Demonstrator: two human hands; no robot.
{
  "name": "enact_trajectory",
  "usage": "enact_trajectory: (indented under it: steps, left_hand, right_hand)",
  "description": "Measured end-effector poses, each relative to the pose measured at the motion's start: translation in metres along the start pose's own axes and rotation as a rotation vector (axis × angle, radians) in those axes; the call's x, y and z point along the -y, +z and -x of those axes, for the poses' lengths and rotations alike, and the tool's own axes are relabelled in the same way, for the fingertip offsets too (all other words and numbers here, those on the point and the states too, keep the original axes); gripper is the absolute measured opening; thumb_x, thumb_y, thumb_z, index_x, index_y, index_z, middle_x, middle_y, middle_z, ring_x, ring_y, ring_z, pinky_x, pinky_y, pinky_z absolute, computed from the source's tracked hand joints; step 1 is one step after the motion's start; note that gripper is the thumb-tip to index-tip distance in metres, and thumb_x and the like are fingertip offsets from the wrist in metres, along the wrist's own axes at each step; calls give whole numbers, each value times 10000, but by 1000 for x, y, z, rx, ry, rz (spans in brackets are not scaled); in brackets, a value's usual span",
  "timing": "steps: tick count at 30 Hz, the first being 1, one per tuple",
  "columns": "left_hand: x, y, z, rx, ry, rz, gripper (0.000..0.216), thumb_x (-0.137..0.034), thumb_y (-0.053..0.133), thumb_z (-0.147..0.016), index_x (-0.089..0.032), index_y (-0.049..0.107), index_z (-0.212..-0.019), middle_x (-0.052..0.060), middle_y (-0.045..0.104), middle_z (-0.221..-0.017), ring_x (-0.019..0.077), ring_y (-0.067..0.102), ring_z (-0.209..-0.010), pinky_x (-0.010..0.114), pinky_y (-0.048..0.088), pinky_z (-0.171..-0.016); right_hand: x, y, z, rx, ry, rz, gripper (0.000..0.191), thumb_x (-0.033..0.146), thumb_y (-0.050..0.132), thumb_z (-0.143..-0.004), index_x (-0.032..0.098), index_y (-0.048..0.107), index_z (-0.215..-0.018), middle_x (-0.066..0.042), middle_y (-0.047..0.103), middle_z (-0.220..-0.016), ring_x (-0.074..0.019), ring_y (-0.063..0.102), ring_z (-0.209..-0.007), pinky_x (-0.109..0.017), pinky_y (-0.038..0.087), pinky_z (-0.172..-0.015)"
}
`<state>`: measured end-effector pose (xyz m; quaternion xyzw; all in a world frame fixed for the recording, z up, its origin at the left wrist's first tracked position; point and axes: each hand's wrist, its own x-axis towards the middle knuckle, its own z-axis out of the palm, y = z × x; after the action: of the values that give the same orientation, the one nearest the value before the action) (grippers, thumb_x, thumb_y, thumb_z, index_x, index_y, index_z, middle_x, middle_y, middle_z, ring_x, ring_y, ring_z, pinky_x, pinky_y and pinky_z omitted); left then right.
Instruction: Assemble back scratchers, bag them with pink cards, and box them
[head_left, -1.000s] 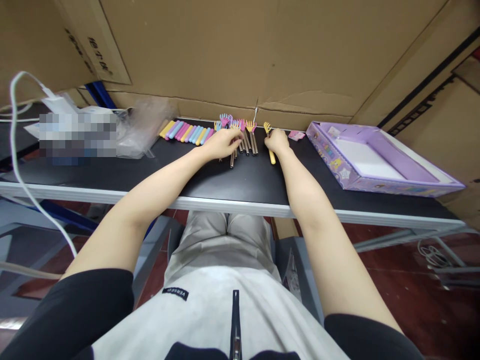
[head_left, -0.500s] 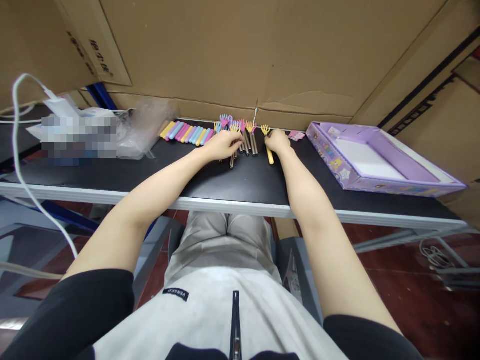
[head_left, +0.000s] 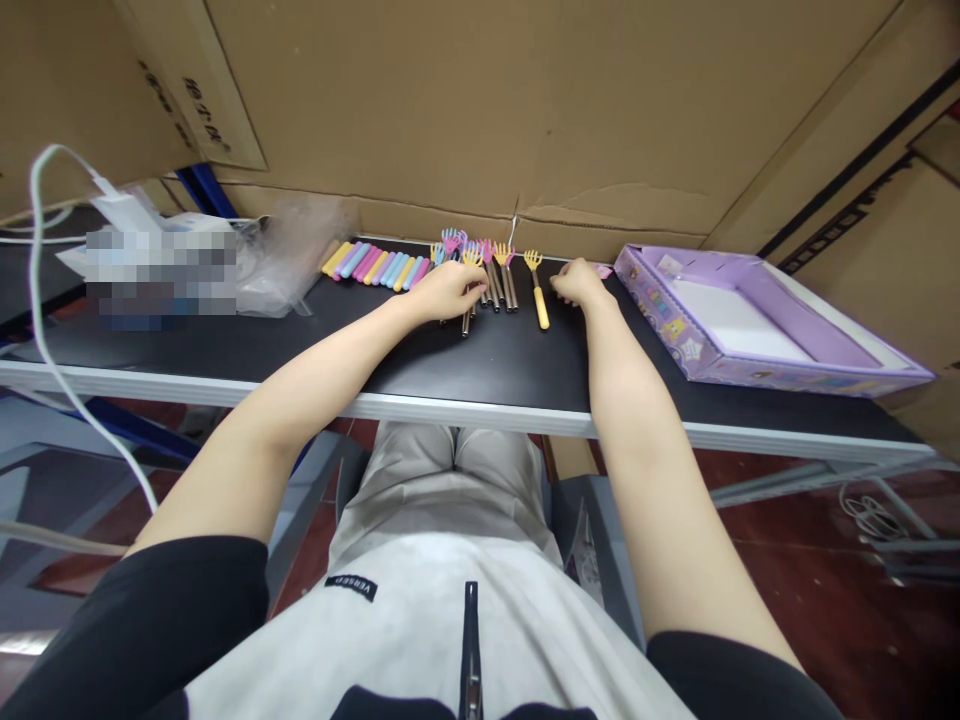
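Note:
My left hand (head_left: 448,290) is curled over a back scratcher with a yellow claw (head_left: 472,257). Its metal rod (head_left: 466,325) comes out below the fingers. Beside that hand lie several more back scratchers with metal rods (head_left: 502,288) and pink, blue, purple or yellow claws. A yellow back scratcher with a yellow handle (head_left: 541,309) lies alone on the table, apart from both hands. My right hand (head_left: 581,283) is just right of it, fingers bent together; what they hold, if anything, is hidden. A pink card (head_left: 603,271) shows partly behind that hand.
Coloured handles (head_left: 379,266) lie in a row on the black table (head_left: 510,365). A purple open box (head_left: 701,345) sits at the right. Clear plastic bags (head_left: 281,265) and a white cable (head_left: 37,260) are at the left. A cardboard wall (head_left: 465,110) closes off the back.
My right hand has let go of the yellow-handled back scratcher and moved right, to the pink card. The scratcher stays on the table. My left hand has hardly moved.

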<state>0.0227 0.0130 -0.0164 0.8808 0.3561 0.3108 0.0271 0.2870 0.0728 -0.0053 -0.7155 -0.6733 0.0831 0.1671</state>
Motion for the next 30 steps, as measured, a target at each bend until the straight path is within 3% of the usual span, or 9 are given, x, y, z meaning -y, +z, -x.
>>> enact_trajectory:
  steps: [7, 12, 23, 26, 30]
  left_hand:
    - [-5, -5, 0, 59, 0, -22, 204, -184, 516, -897, -154, 715, -862, 53, 690, -737, 194, 648, -732, 313, 495, -793]
    - [-6, -5, 0, 75, 4, -50, 225, -207, 502, -902, -161, 718, -862, 61, 696, -752, 199, 657, -746, 313, 497, -786]
    - [-7, -9, -1, 69, 19, -129, 253, -209, 483, -897, -155, 730, -896, 88, 721, -811, 222, 683, -804, 330, 510, -798]
    - [-12, -31, -3, 26, -45, -176, 240, -217, 506, -890, -160, 739, -900, 91, 742, -872, 236, 695, -886, 350, 518, -868]
    - [-23, -102, 1, -64, -335, -228, 317, -224, 510, -909, -93, 760, -1055, 109, 772, -1038, 227, 694, -1010, 336, 511, -966]
  right_hand:
    - [6, -2, 6, -8, -35, 63, 321, 232, 559, -980, 30, 744, -1148, -233, 733, -1161, -322, 660, -1251, -403, 502, -1079]
    - [23, -1, 16, 7, -33, 109, 454, 407, 596, -994, 39, 712, -1233, -248, 687, -1286, -346, 646, -1269, -430, 509, -1068]
    - [35, 4, 22, 0, -20, 165, 438, 362, 638, -970, 66, 684, -1291, -240, 658, -1346, -362, 621, -1307, -451, 501, -1081]
    - [37, 3, 24, 2, -17, 183, 456, 360, 623, -981, 54, 675, -1314, -244, 659, -1349, -375, 622, -1311, -453, 507, -1079]
    - [40, 1, 29, 10, -3, 192, 471, 345, 599, -993, 50, 653, -1356, -249, 652, -1365, -370, 624, -1317, -450, 510, -1080]
